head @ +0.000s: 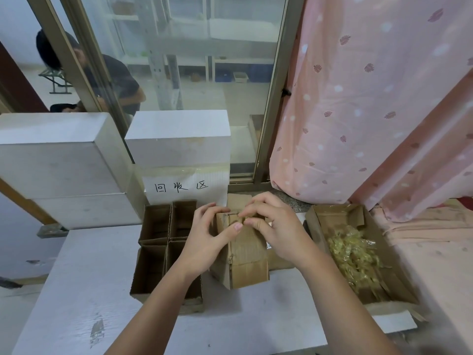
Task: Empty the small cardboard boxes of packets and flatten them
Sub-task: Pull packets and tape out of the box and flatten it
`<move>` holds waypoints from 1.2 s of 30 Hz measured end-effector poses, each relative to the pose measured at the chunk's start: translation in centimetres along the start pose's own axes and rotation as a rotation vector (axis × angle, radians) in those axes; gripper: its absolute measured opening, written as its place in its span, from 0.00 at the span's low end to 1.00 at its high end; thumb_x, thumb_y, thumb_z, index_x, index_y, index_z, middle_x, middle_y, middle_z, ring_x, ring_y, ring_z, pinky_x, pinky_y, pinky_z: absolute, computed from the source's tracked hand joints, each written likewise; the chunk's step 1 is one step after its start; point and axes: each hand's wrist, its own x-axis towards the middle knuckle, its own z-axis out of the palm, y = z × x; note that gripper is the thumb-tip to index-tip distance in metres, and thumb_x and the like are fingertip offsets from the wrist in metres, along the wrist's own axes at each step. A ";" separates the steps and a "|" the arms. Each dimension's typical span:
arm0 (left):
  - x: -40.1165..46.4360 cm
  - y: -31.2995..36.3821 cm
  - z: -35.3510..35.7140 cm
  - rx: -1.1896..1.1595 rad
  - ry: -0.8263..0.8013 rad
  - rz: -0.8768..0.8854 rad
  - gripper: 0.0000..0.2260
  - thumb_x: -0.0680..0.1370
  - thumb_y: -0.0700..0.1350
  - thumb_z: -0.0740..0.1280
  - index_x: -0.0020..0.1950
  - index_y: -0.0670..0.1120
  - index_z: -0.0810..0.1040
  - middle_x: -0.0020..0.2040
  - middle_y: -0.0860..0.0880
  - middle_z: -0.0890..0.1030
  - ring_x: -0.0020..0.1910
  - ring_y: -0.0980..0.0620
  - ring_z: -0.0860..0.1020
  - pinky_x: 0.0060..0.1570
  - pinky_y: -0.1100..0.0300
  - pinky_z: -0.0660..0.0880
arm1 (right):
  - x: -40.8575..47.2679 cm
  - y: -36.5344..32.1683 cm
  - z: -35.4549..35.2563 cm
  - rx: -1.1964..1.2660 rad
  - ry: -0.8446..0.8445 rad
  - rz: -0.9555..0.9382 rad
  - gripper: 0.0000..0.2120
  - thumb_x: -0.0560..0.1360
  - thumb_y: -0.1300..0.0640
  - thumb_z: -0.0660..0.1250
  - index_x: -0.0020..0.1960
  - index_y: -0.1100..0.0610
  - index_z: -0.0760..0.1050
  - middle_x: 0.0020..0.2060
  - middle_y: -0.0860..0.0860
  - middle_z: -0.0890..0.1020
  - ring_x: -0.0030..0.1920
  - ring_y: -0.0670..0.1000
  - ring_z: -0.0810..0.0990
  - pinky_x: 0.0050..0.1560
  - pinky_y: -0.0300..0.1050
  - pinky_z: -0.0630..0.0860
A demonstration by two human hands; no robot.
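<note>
Beside the hands (240, 226), packets (354, 254) (yellowish) inside an open carton (399, 301)

Brown cardboard, white blocks, pink curtain

The small cardboard box (245, 252) is plain brown, as are the divided carton (163, 249) and the open tray box (358, 252), whose packets (353, 254) look translucent yellow-green. The table (84, 290) is pale grey-white with dark scuffs. The foam blocks (61, 160) are white; the paper sign (184, 187) is white with black handwritten characters. The curtain (371, 98) is pink with white dots and darker pink leaves.
</note>
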 end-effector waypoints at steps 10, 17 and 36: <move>-0.6 0.2 0.4 0.002 0.035 -0.003 0.30 0.67 0.72 0.68 0.64 0.60 0.77 0.68 0.60 0.69 0.66 0.72 0.68 0.61 0.71 0.67 | -1.1 0.4 -1.0 0.206 -0.053 0.089 0.11 0.78 0.66 0.68 0.45 0.50 0.81 0.59 0.39 0.78 0.62 0.48 0.78 0.61 0.42 0.74; -0.8 -0.1 0.2 -0.060 0.008 0.019 0.27 0.69 0.67 0.70 0.64 0.57 0.78 0.68 0.56 0.72 0.67 0.62 0.73 0.68 0.53 0.75 | -1.7 0.6 -1.1 0.501 0.059 0.191 0.10 0.80 0.67 0.66 0.47 0.53 0.79 0.59 0.50 0.82 0.53 0.46 0.80 0.56 0.43 0.75; -2.0 0.2 1.5 0.115 0.183 0.163 0.24 0.69 0.65 0.73 0.62 0.59 0.80 0.69 0.60 0.70 0.71 0.65 0.68 0.70 0.50 0.72 | -3.1 0.1 -0.4 0.075 -0.103 0.094 0.22 0.83 0.59 0.64 0.70 0.36 0.71 0.66 0.30 0.73 0.67 0.33 0.67 0.67 0.28 0.59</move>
